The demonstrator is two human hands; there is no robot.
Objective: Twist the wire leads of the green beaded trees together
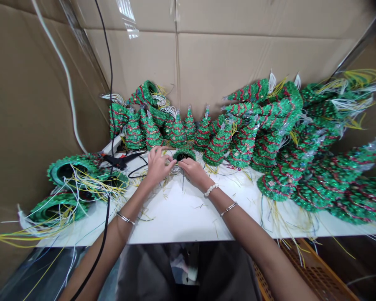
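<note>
Both hands work at the open base of a small green tree (185, 151), which lies on the white table (188, 221) with its hollow end toward the person. The left hand (159, 164), fingers bent and partly spread, is at the left of the opening; the right hand (192, 169), fingers curled, lies just in front of it, slightly to the right. Whether either pinches a wire cannot be told. Decorated trees (177, 131) stand behind.
</note>
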